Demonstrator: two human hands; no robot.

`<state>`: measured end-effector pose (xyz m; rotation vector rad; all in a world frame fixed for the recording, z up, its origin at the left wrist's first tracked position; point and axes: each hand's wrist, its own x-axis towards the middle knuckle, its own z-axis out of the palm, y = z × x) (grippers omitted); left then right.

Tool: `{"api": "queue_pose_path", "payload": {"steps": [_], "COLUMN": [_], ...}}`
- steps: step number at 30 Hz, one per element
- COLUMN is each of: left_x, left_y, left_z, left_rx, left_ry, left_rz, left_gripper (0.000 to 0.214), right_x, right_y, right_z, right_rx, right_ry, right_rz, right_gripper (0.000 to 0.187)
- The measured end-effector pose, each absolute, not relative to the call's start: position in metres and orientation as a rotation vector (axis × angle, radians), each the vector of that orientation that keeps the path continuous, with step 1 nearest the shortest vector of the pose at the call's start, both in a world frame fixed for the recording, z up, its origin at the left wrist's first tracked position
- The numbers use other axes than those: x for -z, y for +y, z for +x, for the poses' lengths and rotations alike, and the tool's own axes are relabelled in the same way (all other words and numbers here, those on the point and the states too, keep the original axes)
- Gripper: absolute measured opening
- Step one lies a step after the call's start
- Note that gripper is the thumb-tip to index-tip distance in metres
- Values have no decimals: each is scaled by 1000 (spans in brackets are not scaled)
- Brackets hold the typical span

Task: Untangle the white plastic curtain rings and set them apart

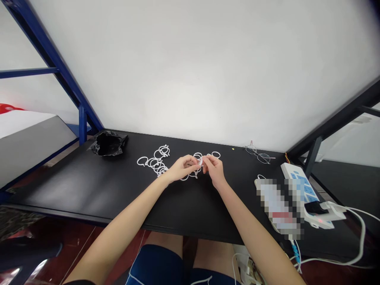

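My left hand (182,168) and my right hand (215,171) meet over the black table. Between their fingertips they pinch a small white plastic ring (201,162); the fingers cover most of it. More white open-ended rings lie around and beneath my hands, such as one ring (216,154) just behind the right hand. To the left of my left hand spreads a loose pile of similar rings (154,162), some overlapping, with small knobs at their ends.
A crumpled black plastic bag (108,144) stands open at the back left. Eyeglasses (258,154) lie at the back right. Nearer on the right are a blurred-out phone (259,184), a white power strip (292,171) and trailing white cables (362,233). A white wall (190,71) rises behind the table (89,186).
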<state>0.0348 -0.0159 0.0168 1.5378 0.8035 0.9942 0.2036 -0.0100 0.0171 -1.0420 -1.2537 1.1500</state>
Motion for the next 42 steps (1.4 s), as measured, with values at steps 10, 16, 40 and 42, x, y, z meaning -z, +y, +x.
{"api": "queue_pose_path", "payload": {"steps": [10,16,40,42], "left_x": [-18,-14,-18,-19], "left_y": [-17,-15,-14,-14], "left_z": [32,36,29,29], "left_rx": [-943,-963,-853,-859], "left_ry": [961,896,790,776], "left_rz": [1579,1604,1661,1657], "left_gripper": [37,42,47,46], "right_x": [-15,-14,-18,-19], "right_y": [-11,-9,-11,-11], "right_z": [202,203,205,205], "right_rx": [-1108,-1135,-1163,-1169], "right_ry": [-1363,-1344,-1357,-1351], "right_rz": [-1028,-1042,-982,-974], "right_gripper": [29,28,32,31]}}
